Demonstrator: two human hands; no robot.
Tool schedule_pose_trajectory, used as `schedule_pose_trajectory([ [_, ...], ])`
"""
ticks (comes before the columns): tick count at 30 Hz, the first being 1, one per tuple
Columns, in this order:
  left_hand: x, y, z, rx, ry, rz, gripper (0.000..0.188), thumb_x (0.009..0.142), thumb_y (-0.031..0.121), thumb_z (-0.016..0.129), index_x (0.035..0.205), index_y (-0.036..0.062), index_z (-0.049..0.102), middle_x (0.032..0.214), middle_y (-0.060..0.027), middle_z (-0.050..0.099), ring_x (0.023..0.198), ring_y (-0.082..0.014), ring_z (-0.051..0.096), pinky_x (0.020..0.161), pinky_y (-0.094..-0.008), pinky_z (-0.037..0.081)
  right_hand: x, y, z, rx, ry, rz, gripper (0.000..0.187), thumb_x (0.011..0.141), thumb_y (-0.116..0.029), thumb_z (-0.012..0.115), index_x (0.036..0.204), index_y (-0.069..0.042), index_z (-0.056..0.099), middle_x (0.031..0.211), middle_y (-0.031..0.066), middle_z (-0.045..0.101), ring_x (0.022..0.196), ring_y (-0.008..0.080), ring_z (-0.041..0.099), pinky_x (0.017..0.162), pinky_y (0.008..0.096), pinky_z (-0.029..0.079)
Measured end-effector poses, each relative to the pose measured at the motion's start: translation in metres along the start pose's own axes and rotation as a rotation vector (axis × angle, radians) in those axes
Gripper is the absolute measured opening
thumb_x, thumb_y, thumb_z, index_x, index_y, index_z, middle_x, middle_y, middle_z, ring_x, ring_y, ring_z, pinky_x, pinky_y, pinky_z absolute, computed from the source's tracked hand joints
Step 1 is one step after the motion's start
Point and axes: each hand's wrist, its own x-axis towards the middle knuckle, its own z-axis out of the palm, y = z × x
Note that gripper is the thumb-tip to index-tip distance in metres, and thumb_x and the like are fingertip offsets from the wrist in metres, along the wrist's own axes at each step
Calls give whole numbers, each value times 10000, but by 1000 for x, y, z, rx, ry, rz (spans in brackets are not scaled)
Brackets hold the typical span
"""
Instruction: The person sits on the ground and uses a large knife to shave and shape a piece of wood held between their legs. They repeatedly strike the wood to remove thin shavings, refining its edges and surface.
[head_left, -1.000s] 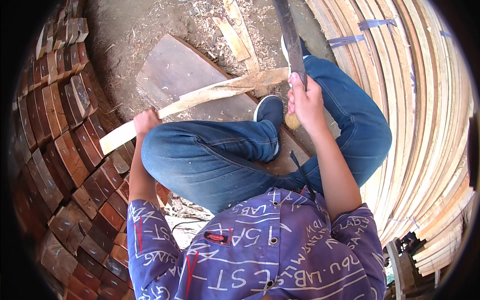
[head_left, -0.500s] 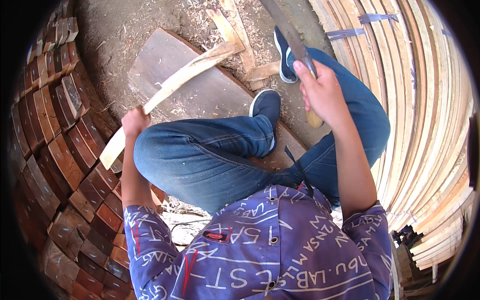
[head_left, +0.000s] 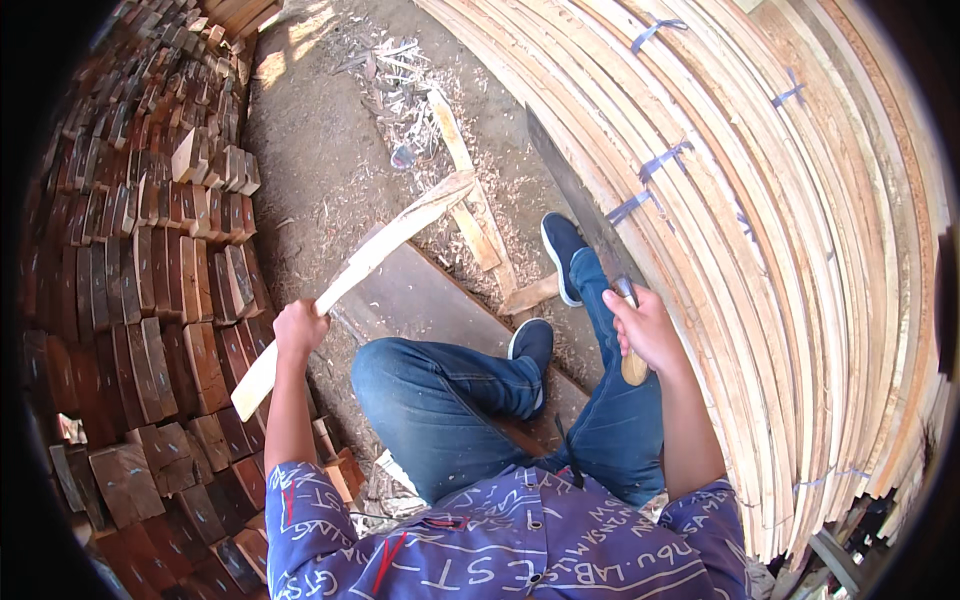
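While brown blocks (head_left: 152,365) line the left, your left hand (head_left: 300,328) is closed round a pale wood strip (head_left: 390,236) slanting far over a dark board (head_left: 420,302), your right hand (head_left: 648,330) wrapped round a long blade's (head_left: 585,197) wooden handle (head_left: 634,369), pale planks (head_left: 790,270) at right

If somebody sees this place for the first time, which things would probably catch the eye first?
Probably the wood on both sides: long pale boards with blue ties on the right, and stacked reddish-brown blocks on the left. Between them, the eye would likely go to the long-bladed knife in the right hand and the pale strip of wood in the left hand, slanting toward the upper middle.
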Motion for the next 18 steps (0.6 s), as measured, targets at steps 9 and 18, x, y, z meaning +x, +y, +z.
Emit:
schedule_pose_trajectory([
  [9, -115, 30, -33, -713, -21, 188, 295, 720, 176, 701, 836, -87, 636, 637, -163, 578, 635, -208, 583, 624, -384, 455, -132, 43, -8, 124, 172, -269, 117, 915, -138, 618, 908, -29, 575, 561, -8, 492, 421, 72, 460, 389, 255, 379],
  [18, -262, 62, -21, -924, 184, 422, 415, 854, 329, 695, 925, -76, 639, 622, -151, 582, 601, -178, 569, 572, -374, 450, -249, 102, 9, -58, 294, -739, 158, 860, -97, 643, 969, -5, 575, 633, 72, 574, 516, 163, 563, 502, 302, 448],
])
